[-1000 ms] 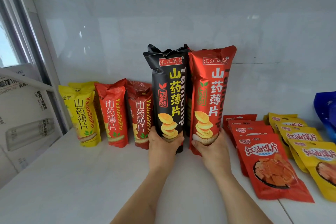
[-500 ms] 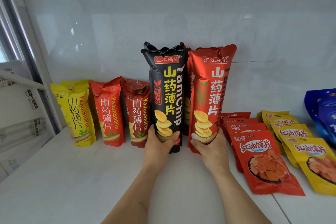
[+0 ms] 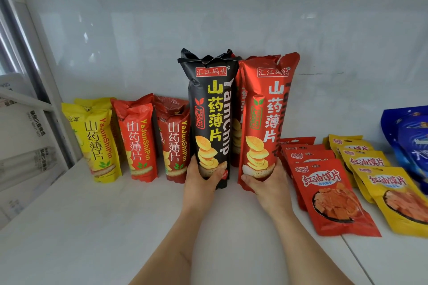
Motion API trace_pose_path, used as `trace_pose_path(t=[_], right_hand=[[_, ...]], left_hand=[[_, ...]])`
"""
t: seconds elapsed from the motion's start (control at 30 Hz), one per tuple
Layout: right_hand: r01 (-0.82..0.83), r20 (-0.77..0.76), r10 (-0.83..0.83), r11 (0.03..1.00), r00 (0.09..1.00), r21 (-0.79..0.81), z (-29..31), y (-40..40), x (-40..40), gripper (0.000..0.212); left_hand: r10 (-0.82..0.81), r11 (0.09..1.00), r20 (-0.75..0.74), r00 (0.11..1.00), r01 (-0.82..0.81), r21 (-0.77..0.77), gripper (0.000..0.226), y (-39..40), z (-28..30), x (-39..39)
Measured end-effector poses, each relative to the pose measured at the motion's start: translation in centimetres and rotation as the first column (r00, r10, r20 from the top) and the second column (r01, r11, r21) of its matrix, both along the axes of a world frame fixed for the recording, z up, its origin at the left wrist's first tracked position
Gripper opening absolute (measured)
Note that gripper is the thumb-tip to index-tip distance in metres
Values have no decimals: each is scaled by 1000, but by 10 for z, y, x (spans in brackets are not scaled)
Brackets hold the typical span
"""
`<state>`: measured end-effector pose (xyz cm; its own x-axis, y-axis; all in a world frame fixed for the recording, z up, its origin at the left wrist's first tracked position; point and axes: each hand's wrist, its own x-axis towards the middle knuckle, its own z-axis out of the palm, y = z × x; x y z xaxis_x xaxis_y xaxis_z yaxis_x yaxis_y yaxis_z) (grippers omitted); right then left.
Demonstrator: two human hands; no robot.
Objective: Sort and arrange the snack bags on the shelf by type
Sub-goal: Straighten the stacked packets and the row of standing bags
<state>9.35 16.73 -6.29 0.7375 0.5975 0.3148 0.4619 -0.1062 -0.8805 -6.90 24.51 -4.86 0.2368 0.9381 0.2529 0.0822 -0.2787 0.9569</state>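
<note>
Head view: left hand (image 3: 201, 180) grips the base of the tall black bag (image 3: 212, 109), fingers wrapped round it; right hand (image 3: 266, 180) likewise grips the tall red bag (image 3: 266, 113) just right of it. Both bags stand upright on the shelf (image 3: 92, 227), long axis vertical, tops up, printed fronts facing camera.

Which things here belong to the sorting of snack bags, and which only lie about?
Part of the job:
- tall black bag, gripped by the left hand
- tall red bag, gripped by the right hand
- small yellow bag
- two small red bags
- flat red pouches
- flat yellow pouches
- blue bags

Just lying about:
- cardboard boxes at far left
</note>
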Motion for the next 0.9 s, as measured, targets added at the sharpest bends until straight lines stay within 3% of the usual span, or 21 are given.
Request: trace_pose_path(t=[0.27, 0.43, 0.53, 0.63, 0.77, 0.9], right_hand=[[55, 104, -46, 995, 994, -87, 7, -23, -13, 114], [139, 199, -131, 990, 971, -29, 18, -49, -50, 83], [-2, 261, -2, 1000, 965, 14, 25, -52, -75, 55], [-209, 282, 205, 978, 937, -17, 34, -44, -102, 45], [-385, 147, 382, 923, 912, -10, 49, -17, -138, 60], [-413, 39, 412, 911, 910, 9, 56, 27, -167, 72]], left_hand=[[35, 999, -143, 989, -41, -36, 83, -18, 9, -12], [177, 983, -257, 950, -181, 8, 67, -35, 11, -33], [238, 971, -250, 939, -227, 73, 46, -41, 20, -50], [316, 945, -210, 925, -288, 155, 40, -35, 31, -71], [400, 907, -193, 896, -356, 226, 51, -18, 46, -102], [439, 874, -230, 868, -354, 333, 53, 7, 62, -127]])
